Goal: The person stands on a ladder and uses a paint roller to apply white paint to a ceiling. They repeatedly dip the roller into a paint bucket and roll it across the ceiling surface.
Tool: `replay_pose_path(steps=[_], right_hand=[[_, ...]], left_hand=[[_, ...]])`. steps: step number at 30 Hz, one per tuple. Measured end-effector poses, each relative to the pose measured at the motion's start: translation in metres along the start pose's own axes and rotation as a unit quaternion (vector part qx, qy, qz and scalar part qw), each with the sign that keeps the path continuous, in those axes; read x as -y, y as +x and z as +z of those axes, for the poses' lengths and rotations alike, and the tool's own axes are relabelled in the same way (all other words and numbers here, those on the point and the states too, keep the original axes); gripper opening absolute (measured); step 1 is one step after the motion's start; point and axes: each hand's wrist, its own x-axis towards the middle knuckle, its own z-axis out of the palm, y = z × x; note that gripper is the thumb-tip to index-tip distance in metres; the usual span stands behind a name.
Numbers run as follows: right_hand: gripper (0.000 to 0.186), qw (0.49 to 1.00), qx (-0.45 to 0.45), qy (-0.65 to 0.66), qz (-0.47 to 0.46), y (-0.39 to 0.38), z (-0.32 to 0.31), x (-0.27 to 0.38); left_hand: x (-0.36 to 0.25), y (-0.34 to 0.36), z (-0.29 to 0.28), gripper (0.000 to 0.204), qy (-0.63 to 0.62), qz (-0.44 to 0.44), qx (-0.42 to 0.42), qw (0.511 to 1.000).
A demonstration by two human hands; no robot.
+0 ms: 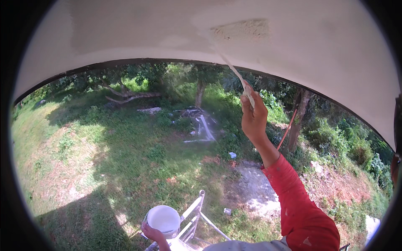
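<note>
The right hand [254, 112] pinches a pale scraper [237, 74], long axis slanting up-left to the ceiling [138, 33]; the left hand [153, 233] grips a bucket [171, 233].

Rough, crumbly patch [245, 30] on a smooth, matt ceiling [138, 35]

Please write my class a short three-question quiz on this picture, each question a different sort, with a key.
1. Which hand holds the white bucket?
2. True or false: the right hand is lowered to the grass.
3. Choose one. The right hand grips: (a) a hose; (b) a thin hand tool; (c) a hammer.

Key: 1. The left hand. 2. False; it is raised toward the pale overhead surface. 3. b.
</note>
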Motion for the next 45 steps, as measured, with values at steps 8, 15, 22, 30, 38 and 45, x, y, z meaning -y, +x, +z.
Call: replay_pose_path(steps=[8, 15, 22, 30, 38, 45], right_hand=[[0.041, 0.997, 0.007, -0.016, 0.078, -0.017, 0.010, -0.050], [0.046, 0.984, -0.005, 0.021, 0.180, -0.045, 0.020, -0.133], [0.046, 0.966, -0.025, 0.087, 0.243, -0.062, 0.039, -0.164], [0.042, 0.986, -0.033, 0.083, 0.142, -0.045, 0.038, -0.118], [0.043, 0.963, -0.032, -0.006, 0.268, -0.064, 0.022, -0.147], [0.046, 0.986, -0.033, -0.018, 0.165, -0.050, 0.019, -0.111]], left_hand=[[0.006, 0.002, 0.002, 0.048, 0.007, 0.000, -0.004, 1.000], [0.019, 0.009, -0.002, 0.048, -0.011, -0.019, 0.032, 0.999], [0.003, 0.004, 0.002, 0.052, 0.033, -0.029, 0.004, 0.999], [-0.018, -0.004, 0.005, 0.045, 0.001, -0.053, 0.013, 0.999], [-0.011, -0.003, 0.003, 0.042, 0.028, -0.028, -0.001, 0.999], [-0.004, -0.002, 0.003, 0.045, -0.043, -0.066, 0.015, 0.997]])
